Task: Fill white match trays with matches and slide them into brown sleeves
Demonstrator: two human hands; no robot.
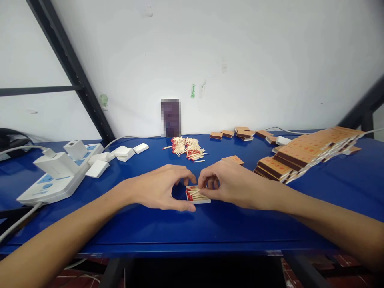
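resting on the smooth, glossy blue worktop [168, 230], a small white rectangular card tray [199, 202] holds thin pale wooden matchsticks with red heads [193, 194]. the left hand [163, 187] is spread, thumb and fingertips curved around the tray's left side; the right hand [229, 182] bends over its right end, fingertips at the matchsticks, though whether they pinch any i cannot tell. the tray should be light and easily crushed, best held by its long side walls; the matchsticks look straight, stiff but easily snapped.

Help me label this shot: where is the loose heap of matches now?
In the head view, the match heap lies centrally on the table beyond the left hand and right hand, in front and right of the dark rectangle.
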